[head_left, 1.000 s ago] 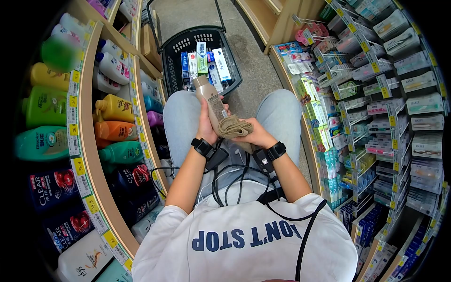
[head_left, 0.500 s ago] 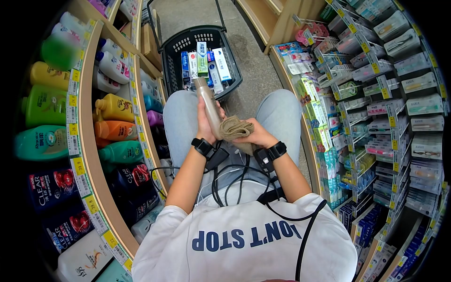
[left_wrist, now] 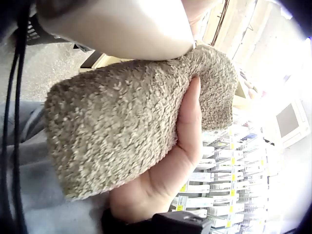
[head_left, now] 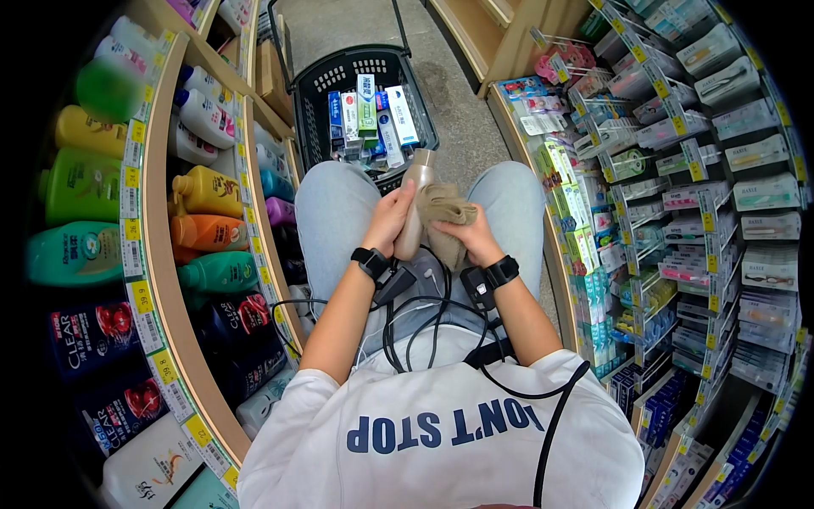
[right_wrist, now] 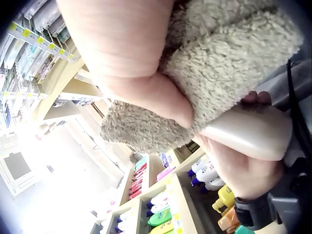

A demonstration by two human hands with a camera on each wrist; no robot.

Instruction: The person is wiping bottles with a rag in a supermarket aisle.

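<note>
In the head view my left hand [head_left: 391, 219] grips a beige, pearly bottle [head_left: 410, 227] with its cap end tilted up and away from me. My right hand [head_left: 479, 237] holds a folded tan, fuzzy cloth [head_left: 447, 208] against the bottle's side. The left wrist view shows the cloth [left_wrist: 112, 126] hanging over the right hand [left_wrist: 168, 168], its thumb pressing on the fabric. Seen from the right wrist, the bottle's rounded base [right_wrist: 258, 134] lies in the left hand [right_wrist: 243, 168], right beside the cloth; the label is hidden.
A dark shopping basket [head_left: 307, 97] with several boxes [head_left: 365, 106] stands on the floor beyond the knees. Shampoo bottles line the left shelf [head_left: 174, 110]; packaged toothbrushes hang from the right rack [head_left: 708, 212]. Black cables [head_left: 415, 314] run across the lap.
The bottle has swung to the right and stands steeper, with its side turned. The cloth has come up along the bottle and now hangs down, with my right hand raised a little.
</note>
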